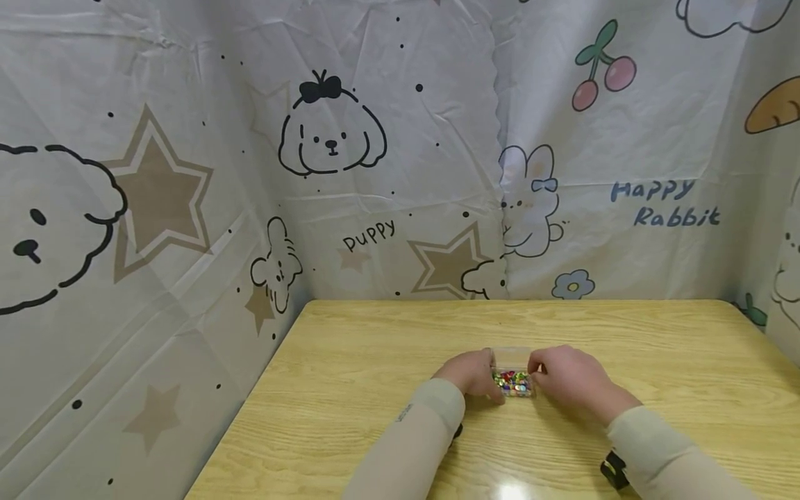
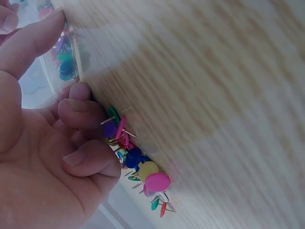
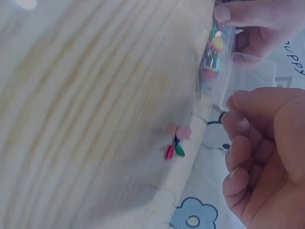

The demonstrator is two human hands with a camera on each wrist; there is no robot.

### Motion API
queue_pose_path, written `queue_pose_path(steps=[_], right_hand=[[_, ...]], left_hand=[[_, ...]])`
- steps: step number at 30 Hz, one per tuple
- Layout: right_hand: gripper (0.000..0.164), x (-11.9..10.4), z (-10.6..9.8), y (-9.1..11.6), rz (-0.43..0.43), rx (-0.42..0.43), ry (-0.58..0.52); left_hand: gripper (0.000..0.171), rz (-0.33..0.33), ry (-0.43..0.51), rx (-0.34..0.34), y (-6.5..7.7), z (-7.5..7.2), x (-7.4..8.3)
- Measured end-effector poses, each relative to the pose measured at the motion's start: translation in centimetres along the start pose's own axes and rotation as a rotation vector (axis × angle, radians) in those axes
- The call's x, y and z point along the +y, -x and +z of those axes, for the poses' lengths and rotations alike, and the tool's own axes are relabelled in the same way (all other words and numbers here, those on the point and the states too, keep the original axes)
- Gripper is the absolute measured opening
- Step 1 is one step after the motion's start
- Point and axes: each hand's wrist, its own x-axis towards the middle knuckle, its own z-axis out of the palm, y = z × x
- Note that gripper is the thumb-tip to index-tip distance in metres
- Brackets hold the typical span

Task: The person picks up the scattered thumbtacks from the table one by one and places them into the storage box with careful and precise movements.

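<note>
A small clear plastic box (image 1: 514, 393) full of colourful thumbtacks (image 1: 512, 380) sits on the table, its clear lid (image 1: 512, 357) raised on the far side. My left hand (image 1: 473, 373) grips the box's left end between thumb and fingers. At the right end, my right hand (image 1: 571, 375) has curled fingers, and its fingertips pinch the lid's edge. The left wrist view shows a loose pile of thumbtacks (image 2: 138, 162) beside the left hand's curled fingers. A smaller cluster of loose thumbtacks (image 3: 176, 142) lies near the right hand in the right wrist view.
The wooden table (image 1: 375, 333) has its far edge against a printed white cloth (image 1: 437, 160) that hangs at the back and sides. Both forearms, in light sleeves (image 1: 406, 444), reach in from the near edge.
</note>
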Motion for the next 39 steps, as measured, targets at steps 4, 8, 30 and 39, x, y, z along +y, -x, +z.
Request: queue_pose_path(steps=[4, 8, 30, 39], right_hand=[[0.006, 0.8, -0.4, 0.3, 0.017, -0.012, 0.004], [0.007, 1.4, -0.5, 0.8, 0.045, -0.037, -0.011], [0.014, 3.0, -0.6, 2.4, 0.067, -0.095, 0.02], [0.017, 3.2, -0.2, 2.5, 0.062, -0.085, 0.031]], left_hand=[[0.05, -0.011, 0.004, -0.002, -0.1, 0.0, 0.1], [0.051, -0.023, -0.005, -0.006, 0.0, 0.0, 0.1], [0.05, -0.012, -0.009, 0.002, 0.5, -0.1, 0.1], [0.05, -0.019, -0.005, 0.0, 0.4, -0.1, 0.1]])
